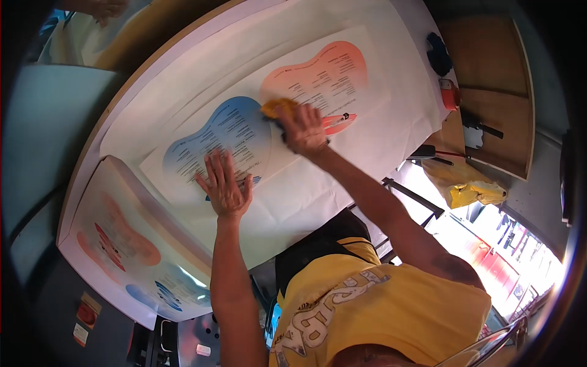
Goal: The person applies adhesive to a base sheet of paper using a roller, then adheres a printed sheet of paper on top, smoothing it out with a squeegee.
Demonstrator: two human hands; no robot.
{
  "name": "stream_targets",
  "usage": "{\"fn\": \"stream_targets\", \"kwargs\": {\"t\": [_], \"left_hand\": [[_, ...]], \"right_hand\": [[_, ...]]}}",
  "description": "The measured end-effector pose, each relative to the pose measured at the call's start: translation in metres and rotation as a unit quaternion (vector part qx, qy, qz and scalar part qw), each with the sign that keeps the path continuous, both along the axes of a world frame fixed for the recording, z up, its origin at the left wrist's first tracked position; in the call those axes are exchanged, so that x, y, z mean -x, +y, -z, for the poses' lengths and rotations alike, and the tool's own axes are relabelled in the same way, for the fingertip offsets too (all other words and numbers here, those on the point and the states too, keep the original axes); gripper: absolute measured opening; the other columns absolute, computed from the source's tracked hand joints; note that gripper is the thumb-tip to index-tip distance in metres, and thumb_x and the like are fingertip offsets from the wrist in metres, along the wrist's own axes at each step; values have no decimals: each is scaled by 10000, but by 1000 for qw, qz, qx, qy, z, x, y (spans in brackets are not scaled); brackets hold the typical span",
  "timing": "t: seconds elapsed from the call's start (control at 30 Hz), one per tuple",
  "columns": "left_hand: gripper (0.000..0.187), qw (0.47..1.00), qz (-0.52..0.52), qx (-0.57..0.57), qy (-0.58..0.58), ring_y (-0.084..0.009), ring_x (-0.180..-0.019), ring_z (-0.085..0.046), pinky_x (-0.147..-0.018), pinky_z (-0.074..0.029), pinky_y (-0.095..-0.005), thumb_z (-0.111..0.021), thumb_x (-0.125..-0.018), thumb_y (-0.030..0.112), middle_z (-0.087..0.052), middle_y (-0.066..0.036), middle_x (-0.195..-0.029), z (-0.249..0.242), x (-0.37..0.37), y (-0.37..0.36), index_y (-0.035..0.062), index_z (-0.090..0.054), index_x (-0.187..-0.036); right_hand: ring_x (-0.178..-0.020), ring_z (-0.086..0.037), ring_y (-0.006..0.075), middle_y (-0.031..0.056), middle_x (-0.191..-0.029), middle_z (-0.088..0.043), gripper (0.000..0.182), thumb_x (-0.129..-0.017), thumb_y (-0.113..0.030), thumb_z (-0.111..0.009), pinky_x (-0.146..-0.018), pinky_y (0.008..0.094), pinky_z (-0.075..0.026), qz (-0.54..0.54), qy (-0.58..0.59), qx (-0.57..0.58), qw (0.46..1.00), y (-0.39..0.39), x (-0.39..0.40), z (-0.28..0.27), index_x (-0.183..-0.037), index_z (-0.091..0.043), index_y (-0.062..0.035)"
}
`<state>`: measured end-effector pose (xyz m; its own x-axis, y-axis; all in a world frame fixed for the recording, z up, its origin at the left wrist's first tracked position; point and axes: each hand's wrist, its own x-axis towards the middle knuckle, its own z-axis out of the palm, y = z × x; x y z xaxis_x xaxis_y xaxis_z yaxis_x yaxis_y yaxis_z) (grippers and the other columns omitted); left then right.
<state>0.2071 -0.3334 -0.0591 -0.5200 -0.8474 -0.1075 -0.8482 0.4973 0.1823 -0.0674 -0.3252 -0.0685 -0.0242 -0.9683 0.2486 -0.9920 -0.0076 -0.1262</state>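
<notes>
A large white printed sheet [379, 122] with a blue blob [235, 125] and an orange blob [333, 70] of text lies on the white table. My left hand [225, 183] presses flat on the sheet's lower edge of the blue blob, fingers spread. My right hand [302, 128] is closed around a yellow cloth-like pad [278, 107] with a dark part under the palm, pressed on the sheet between the two blobs.
A board [131, 244] with similar prints leans at the lower left. At the right stand a wooden board [498, 92], a red container [450, 95], a blue object [438, 54], a yellow rag [468, 189]. Another person's hand [101, 7] shows at top left.
</notes>
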Motion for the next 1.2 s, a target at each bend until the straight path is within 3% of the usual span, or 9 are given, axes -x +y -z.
{"fn": "stream_targets", "kwargs": {"t": [0.27,0.47,0.53,0.6,0.67,0.8,0.9,1.0,1.2], "left_hand": [[769,1000,-1,-10,-17,-369,-1540,-148,-1192,52,-654,-370,-999,600,-241,-161,-1645,1,1,1,97,-307,-1578],[814,1000,4,-18,24,-403,-1529,-170,-1155,-3,-717,-450,-966,594,-237,-181,-1646,-1,3,-5,63,-313,-1568],[818,998,2,-15,60,-403,-1528,-175,-1144,-8,-731,-453,-962,603,-249,-180,-1642,0,-1,-2,65,-324,-1564],[817,997,-6,-21,71,-400,-1529,-176,-1138,-14,-739,-446,-962,621,-263,-173,-1640,2,-4,-3,77,-337,-1562],[813,998,-5,-6,67,-392,-1530,-179,-1139,-20,-736,-447,-961,626,-258,-163,-1644,4,-6,-2,91,-340,-1563],[782,999,-10,-22,43,-386,-1530,-179,-1139,-34,-737,-440,-968,619,-267,-167,-1634,-2,-4,-3,99,-363,-1547],[779,997,-2,-18,71,-393,-1523,-197,-1146,-30,-730,-462,-950,618,-285,-169,-1623,11,-14,4,86,-397,-1516],[824,998,-6,-32,48,-406,-1529,-170,-1152,-23,-724,-457,-947,625,-248,-192,-1634,2,-3,-3,48,-357,-1527],[872,999,-8,-36,2,-398,-1533,-160,-1170,-6,-699,-478,-933,622,-228,-171,-1646,-4,-1,-3,61,-293,-1575]], "right_hand": [[-965,-578,294,64,-1046,-594,545,-792,-127,-699,-814,451,-468,171,44,43,983,10,204,7,-1324,-603,-200],[-1074,-580,321,107,-1098,-595,418,-902,-166,-648,-908,450,-486,359,65,25,931,9,258,19,-1310,-606,-251],[-1052,-576,331,134,-1087,-612,394,-905,-183,-655,-939,485,-468,286,33,73,955,8,241,22,-1296,-613,-168],[-1022,-571,343,146,-1091,-616,441,-884,-178,-676,-906,481,-470,215,-41,24,975,10,188,20,-1317,-606,-132],[-994,-565,368,167,-1083,-613,490,-862,-161,-693,-877,475,-466,44,-54,33,997,4,103,12,-1341,-599,-119],[-1156,-510,386,190,-1250,-536,569,-823,-130,-671,-923,528,-416,-104,-114,25,988,-7,-69,5,-1376,-544,-92],[-1182,-503,364,131,-1286,-524,566,-842,-184,-649,-1002,494,-416,-117,-169,-77,976,-20,-122,-6,-1389,-522,-110],[-1130,-511,366,146,-1288,-518,621,-841,-176,-673,-965,484,-444,-175,-109,-67,976,-28,-86,3,-1442,-518,-144],[-1051,-556,371,198,-1247,-583,637,-828,-118,-703,-924,501,-444,-13,-32,18,999,-55,75,7,-1429,-508,-38]]}}
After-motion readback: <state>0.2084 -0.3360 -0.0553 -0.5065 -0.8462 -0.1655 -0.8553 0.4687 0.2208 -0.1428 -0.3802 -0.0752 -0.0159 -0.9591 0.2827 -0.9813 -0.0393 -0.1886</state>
